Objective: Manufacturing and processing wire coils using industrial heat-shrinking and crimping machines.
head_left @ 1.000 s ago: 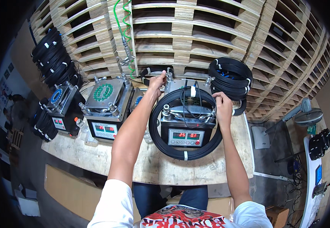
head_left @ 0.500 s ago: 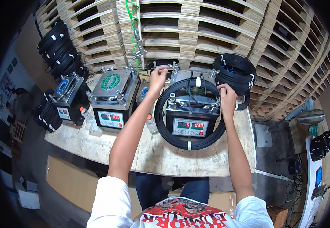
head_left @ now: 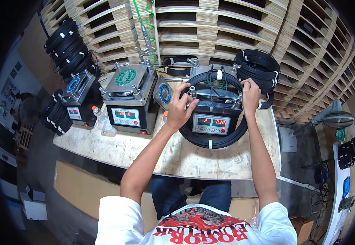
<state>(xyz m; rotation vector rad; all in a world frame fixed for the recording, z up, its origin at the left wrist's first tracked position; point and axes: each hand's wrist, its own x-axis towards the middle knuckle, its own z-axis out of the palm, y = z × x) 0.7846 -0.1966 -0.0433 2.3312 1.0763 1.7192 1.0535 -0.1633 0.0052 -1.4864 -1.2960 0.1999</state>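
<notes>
A loop of black cable (head_left: 230,141), bound with white ties, hangs around the front of a benchtop polishing machine (head_left: 210,123) with a lit red display. My left hand (head_left: 180,109) is closed around the metal post (head_left: 192,91) at the machine's front left corner, with thumb and fingers curled in. My right hand (head_left: 251,94) is at the right side of the loop, by the front right metal post (head_left: 241,96). Its fingers are bent together, and what they hold is hidden. Thin cable ends cross the machine's top plate between my hands.
Two more polishing machines, one with a green ring plate (head_left: 125,76) and one with a blue ring plate (head_left: 73,85), stand to the left. A round plate with blue connectors (head_left: 164,93) leans beside them. Stacked cable coils (head_left: 259,65) sit back right, before wooden pallets (head_left: 242,28).
My left hand has come forward from the machine's back left post to its front left post. The right hand stays beside the loop, fingers bent. Display digits have changed.
</notes>
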